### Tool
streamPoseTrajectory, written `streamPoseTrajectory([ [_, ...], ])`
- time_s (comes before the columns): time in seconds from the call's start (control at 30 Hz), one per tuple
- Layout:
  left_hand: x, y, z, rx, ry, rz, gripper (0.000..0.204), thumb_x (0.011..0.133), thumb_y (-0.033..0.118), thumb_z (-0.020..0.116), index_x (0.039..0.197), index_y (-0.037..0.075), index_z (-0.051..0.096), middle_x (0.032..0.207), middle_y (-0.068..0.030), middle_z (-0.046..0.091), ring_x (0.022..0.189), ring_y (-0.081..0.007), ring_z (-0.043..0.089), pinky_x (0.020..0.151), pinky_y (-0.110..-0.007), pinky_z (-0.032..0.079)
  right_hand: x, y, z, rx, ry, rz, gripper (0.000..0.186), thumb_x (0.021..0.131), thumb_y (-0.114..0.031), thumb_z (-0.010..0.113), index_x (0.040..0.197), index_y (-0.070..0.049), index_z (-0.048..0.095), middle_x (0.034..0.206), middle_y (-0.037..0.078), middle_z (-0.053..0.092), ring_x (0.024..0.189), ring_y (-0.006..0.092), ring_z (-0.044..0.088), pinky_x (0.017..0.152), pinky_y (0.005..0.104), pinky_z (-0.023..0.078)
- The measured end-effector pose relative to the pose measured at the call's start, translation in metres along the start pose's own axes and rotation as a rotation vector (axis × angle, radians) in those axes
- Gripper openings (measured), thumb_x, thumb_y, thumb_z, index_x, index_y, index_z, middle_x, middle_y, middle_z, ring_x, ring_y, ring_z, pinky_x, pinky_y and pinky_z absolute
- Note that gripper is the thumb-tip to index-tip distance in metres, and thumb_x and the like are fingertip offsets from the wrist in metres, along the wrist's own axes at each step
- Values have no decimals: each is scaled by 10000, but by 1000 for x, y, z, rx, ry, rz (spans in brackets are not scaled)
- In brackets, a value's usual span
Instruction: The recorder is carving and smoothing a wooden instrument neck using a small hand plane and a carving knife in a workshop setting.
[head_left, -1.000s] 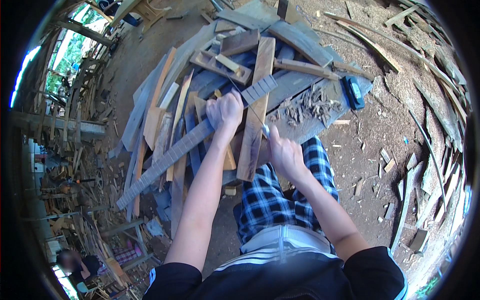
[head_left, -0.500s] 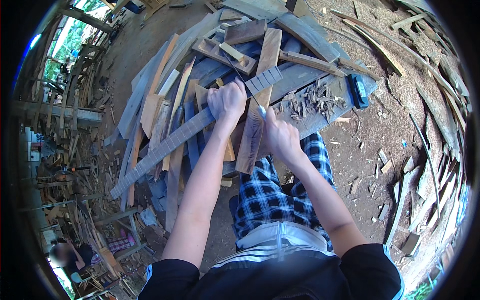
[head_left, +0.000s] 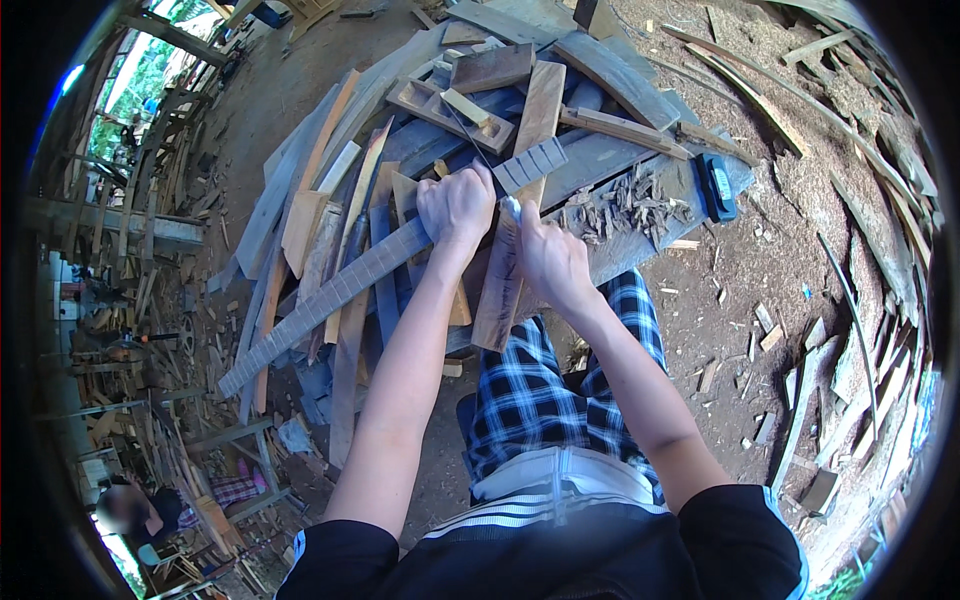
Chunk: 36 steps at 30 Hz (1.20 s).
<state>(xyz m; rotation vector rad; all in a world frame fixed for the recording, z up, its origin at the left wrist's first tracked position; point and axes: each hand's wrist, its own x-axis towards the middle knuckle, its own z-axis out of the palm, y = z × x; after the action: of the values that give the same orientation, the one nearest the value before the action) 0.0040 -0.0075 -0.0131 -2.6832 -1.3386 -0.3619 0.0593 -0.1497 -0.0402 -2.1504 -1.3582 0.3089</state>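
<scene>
Right hand [head_left: 556, 262] moved closer to left hand [head_left: 458, 205], gripping thin tool [head_left: 512, 209]. Left hand grips long lined strip [head_left: 335, 297].

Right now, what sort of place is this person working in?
Most likely a woodworking shop: boards lie piled up, wood chips are heaped nearby, and the left hand holds a long strip with cross lines.
</scene>
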Motion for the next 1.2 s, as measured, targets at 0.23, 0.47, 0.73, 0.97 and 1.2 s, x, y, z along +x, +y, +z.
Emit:
streamPoseTrajectory([
  [0.23,-5,-9,-3,-5,-19,-20,555,964,306,358,610,14,670,644,-219,642,660,-347,669,749,-432,484,-39,-1,-9,8,-127,78,285,860,-137,539,1073,-2,408,633,220,620,584,406,629,516,517,484],
  [0.47,-1,-3,5,12,58,4,524,942,282,397,565,45,673,609,-190,638,584,-324,657,726,-393,467,11,-2,5,23,75,-8,188,859,-111,536,979,-17,426,602,189,611,571,386,633,500,491,500],
  [0.73,0,-3,-4,-6,-9,1,543,961,303,376,595,23,663,629,-213,636,625,-359,655,707,-444,494,-27,6,-8,5,-119,64,200,883,-132,508,1026,-25,418,615,218,609,592,409,628,523,509,490],
  [0.97,-2,-7,1,-18,-40,-24,556,963,308,362,596,15,660,645,-218,639,646,-371,658,750,-444,481,-13,0,3,46,-47,26,228,870,-115,517,1045,-3,423,627,222,611,586,407,627,518,504,497],
  [1.2,3,-1,-4,-39,-63,-13,556,965,322,355,631,6,667,663,-227,643,657,-382,654,759,-451,480,-15,5,-4,49,-7,13,180,876,-103,512,994,-4,420,623,217,605,605,396,630,516,492,494],
])
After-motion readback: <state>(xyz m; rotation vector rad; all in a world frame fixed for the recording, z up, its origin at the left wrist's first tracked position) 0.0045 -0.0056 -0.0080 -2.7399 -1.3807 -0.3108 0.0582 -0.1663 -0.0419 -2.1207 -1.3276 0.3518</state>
